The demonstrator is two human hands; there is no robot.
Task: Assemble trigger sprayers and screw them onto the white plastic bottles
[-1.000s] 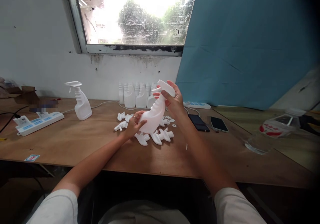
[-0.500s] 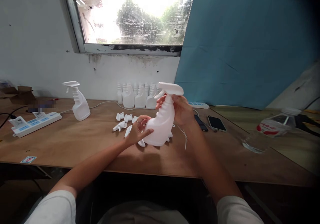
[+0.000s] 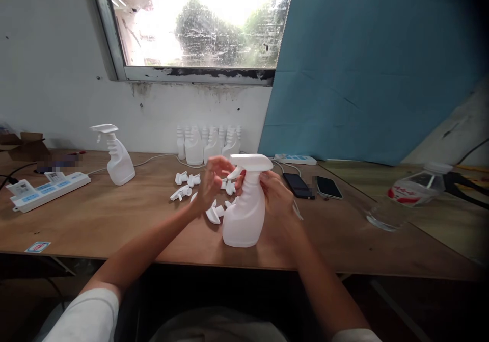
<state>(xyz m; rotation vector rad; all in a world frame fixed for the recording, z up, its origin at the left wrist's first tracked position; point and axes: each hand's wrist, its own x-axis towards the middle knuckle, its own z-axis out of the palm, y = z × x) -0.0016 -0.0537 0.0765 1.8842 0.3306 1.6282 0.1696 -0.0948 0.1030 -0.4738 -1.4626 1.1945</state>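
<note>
A white spray bottle (image 3: 244,214) with its trigger head on stands nearly upright close to the table's front edge. My right hand (image 3: 277,194) grips its neck just below the head, fingers wrapped behind it. To the left of the trigger, my left hand (image 3: 214,179) is raised with its fingers apart, holding nothing. Several loose white spray heads (image 3: 181,193) lie on the table around and behind my left hand. Another bottle with a head fitted (image 3: 120,161) stands at the left. Several headless white bottles (image 3: 194,147) are lined up by the wall.
A power strip (image 3: 53,191) and a cardboard box (image 3: 28,147) are on the left. On the right are two phones (image 3: 299,185), a clear plastic bottle (image 3: 407,199) and black scissors handles (image 3: 464,189). A second power strip (image 3: 296,159) lies near the blue sheet (image 3: 362,67).
The held bottle has come down towards the table's front edge and is more upright. My left hand has let go of its body and risen, fingers spreading.
</note>
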